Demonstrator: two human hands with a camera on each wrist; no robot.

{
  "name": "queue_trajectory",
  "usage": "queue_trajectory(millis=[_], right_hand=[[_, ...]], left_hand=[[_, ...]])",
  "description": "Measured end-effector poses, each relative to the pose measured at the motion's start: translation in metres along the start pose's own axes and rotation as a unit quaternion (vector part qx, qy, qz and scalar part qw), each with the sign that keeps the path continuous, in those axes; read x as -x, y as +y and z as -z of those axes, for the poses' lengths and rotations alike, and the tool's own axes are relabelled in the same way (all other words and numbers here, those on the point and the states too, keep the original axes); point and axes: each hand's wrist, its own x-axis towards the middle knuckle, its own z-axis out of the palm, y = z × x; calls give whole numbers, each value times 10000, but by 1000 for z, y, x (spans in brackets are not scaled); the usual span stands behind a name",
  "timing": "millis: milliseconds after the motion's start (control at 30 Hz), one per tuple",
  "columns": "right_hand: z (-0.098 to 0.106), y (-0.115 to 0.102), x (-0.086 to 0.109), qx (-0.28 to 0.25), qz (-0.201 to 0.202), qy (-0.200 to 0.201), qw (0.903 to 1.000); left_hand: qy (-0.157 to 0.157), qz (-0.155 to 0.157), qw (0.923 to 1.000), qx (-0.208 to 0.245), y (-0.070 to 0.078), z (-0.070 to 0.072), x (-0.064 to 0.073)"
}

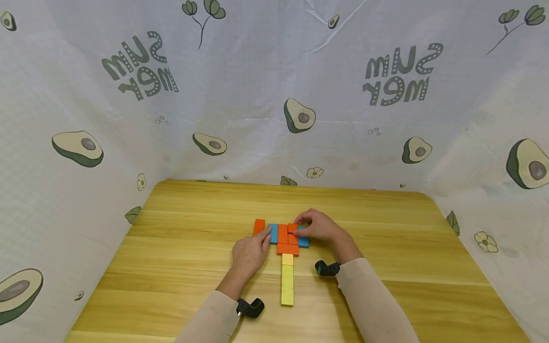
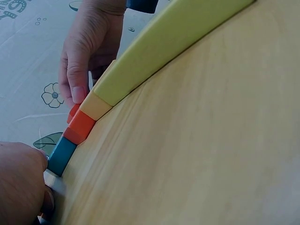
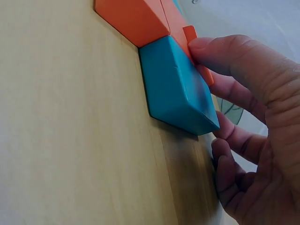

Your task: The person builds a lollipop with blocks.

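With thumb and fingers, my right hand [image 1: 321,226] pinches a small orange block [image 1: 292,227] above the upright orange blocks [image 1: 282,233]. In the right wrist view, that small orange block [image 3: 191,33] is tilted, close over the flat pieces, beside the right blue block [image 3: 183,89]. An extended finger of my left hand [image 1: 249,255] rests at the left blue block [image 1: 273,236]. A separate red-orange block [image 1: 259,226] lies just beyond the left hand, its near end hidden. Below, a wide orange block [image 1: 288,249] adjoins a short pale-yellow block [image 1: 287,259].
A long yellow-green block [image 1: 287,286] continues the column toward me on the wooden table [image 1: 193,209]. Patterned cloth [image 1: 257,95] hangs behind the table and along both sides. Black wrist cameras [image 1: 250,308] sit on both wrists.
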Motion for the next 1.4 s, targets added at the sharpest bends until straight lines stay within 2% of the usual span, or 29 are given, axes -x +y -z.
queue_trajectory(millis=[533, 733, 867, 967, 1133, 1400], right_hand=[[-1, 1, 2, 70, 64, 42, 9999], [-6, 10, 8, -337, 156, 551, 9978], [-12, 16, 21, -500, 213, 912, 9943], [-18, 18, 32, -499, 81, 1081, 9929], [-25, 18, 46, -345, -108, 1247, 9915], [-27, 18, 49, -307, -75, 1331, 9906]], left_hand=[[45, -29, 10000, 21, 0, -1, -1], [104, -78, 9999, 16, -1, -2, 0], [55, -35, 10000, 24, -1, -2, 1], [30, -18, 10000, 6, 0, -1, 1], [12, -33, 10000, 39, 0, -1, 1], [11, -22, 10000, 27, 1, -1, 1]])
